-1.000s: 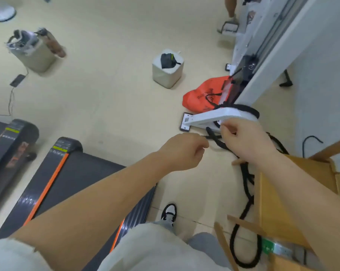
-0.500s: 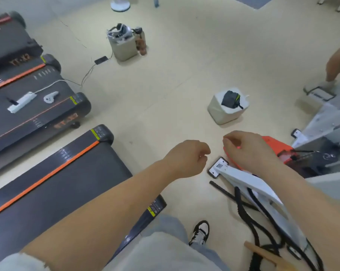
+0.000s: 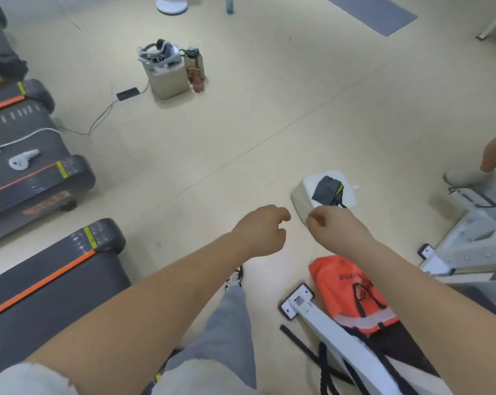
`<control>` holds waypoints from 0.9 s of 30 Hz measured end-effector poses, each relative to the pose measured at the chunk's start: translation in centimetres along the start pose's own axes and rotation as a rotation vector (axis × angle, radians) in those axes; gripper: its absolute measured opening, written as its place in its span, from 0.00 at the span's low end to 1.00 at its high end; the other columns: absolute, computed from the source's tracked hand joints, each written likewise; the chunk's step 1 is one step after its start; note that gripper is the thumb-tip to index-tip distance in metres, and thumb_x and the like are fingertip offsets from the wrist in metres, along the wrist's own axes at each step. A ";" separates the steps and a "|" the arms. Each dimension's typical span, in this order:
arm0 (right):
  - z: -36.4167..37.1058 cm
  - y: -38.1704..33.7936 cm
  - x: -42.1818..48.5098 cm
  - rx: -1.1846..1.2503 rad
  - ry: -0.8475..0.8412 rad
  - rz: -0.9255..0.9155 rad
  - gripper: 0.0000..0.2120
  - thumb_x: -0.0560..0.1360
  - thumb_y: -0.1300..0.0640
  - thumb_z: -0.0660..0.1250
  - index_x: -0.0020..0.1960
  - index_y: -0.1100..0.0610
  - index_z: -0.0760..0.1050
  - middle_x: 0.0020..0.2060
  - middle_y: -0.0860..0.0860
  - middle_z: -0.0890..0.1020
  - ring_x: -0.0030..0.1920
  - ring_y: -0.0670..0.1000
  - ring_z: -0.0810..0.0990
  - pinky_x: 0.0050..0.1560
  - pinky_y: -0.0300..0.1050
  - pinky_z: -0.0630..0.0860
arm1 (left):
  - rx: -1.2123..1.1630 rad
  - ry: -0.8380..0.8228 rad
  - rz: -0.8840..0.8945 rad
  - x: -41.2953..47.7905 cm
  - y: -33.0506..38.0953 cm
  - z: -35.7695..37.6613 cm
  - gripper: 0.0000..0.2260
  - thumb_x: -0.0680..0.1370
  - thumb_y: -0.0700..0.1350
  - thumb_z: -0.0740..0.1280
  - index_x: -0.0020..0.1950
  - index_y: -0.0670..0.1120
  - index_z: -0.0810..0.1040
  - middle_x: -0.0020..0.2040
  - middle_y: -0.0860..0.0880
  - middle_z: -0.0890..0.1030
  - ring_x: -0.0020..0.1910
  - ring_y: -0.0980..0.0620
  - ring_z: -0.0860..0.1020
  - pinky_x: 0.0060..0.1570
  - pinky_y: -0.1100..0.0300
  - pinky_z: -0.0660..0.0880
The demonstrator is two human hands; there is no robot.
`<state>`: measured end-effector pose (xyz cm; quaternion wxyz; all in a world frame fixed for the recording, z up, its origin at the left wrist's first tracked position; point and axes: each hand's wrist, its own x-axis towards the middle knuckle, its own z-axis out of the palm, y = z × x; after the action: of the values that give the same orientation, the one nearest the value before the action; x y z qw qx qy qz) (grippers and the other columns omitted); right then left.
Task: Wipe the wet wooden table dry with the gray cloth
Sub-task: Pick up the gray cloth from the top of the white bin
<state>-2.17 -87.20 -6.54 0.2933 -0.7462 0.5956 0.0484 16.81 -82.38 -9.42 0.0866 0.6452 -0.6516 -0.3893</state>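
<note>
My view has swung: the small white box (image 3: 300, 196) now sits just past my curled, empty left hand (image 3: 262, 230) and right hand (image 3: 335, 228). A dark gray cloth (image 3: 326, 189), I think, lies on it.

Looks like a gym / fitness rm tbh: black treadmills (image 3: 41, 280) w/ orange side stripes lined up along the left. There's also a white machine frame (image 3: 335, 334) w/ a thick black rope (image 3: 323, 363) lying by its foot at bottom right. Plain beige floor (image 3: 269, 109) w/ a gray mat (image 3: 375, 11) far back, plus a water bottle (image 3: 195, 67) and an orange bag (image 3: 352, 292) dumped on the ground, typical workout-space stuff.
</note>
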 end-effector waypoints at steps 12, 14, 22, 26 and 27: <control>-6.0 9.7 27.3 -0.028 -0.056 0.218 0.10 0.80 0.56 0.58 0.44 0.59 0.74 0.41 0.53 0.78 0.37 0.52 0.72 0.35 0.45 0.68 | 0.019 -0.180 -0.001 28.8 0.5 -3.8 0.21 0.81 0.43 0.61 0.75 0.50 0.71 0.71 0.49 0.73 0.66 0.44 0.76 0.63 0.49 0.75; -6.2 11.7 31.0 0.047 -0.084 0.248 0.11 0.80 0.56 0.58 0.42 0.57 0.75 0.37 0.48 0.79 0.36 0.51 0.74 0.37 0.46 0.71 | 0.012 -0.161 -0.012 32.9 0.2 -3.0 0.20 0.81 0.44 0.61 0.74 0.50 0.72 0.69 0.49 0.75 0.65 0.44 0.76 0.63 0.48 0.75; 5.8 24.9 46.9 0.375 -0.025 0.512 0.10 0.80 0.55 0.61 0.59 0.54 0.78 0.49 0.54 0.83 0.51 0.58 0.81 0.51 0.51 0.77 | -0.101 -0.258 -0.036 51.4 -7.6 9.0 0.14 0.80 0.44 0.60 0.63 0.50 0.79 0.57 0.51 0.81 0.55 0.47 0.79 0.57 0.50 0.78; 14.8 33.0 55.1 0.346 0.070 0.563 0.22 0.81 0.54 0.62 0.75 0.54 0.70 0.61 0.54 0.78 0.53 0.56 0.76 0.52 0.47 0.73 | -0.095 -0.268 0.012 61.5 -12.9 18.0 0.17 0.82 0.43 0.61 0.71 0.46 0.75 0.64 0.48 0.77 0.63 0.47 0.76 0.61 0.55 0.74; 16.7 34.9 56.7 0.311 0.100 0.587 0.23 0.80 0.53 0.62 0.75 0.53 0.69 0.62 0.55 0.76 0.55 0.57 0.76 0.52 0.49 0.74 | -0.105 -0.275 0.012 63.7 -13.8 20.2 0.18 0.82 0.43 0.61 0.72 0.46 0.74 0.66 0.47 0.77 0.65 0.46 0.75 0.62 0.57 0.73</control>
<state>-13.34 -131.82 -57.47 0.3479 -0.4905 0.7989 0.0027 5.34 -130.39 -56.57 0.0324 0.5765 -0.6398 -0.5071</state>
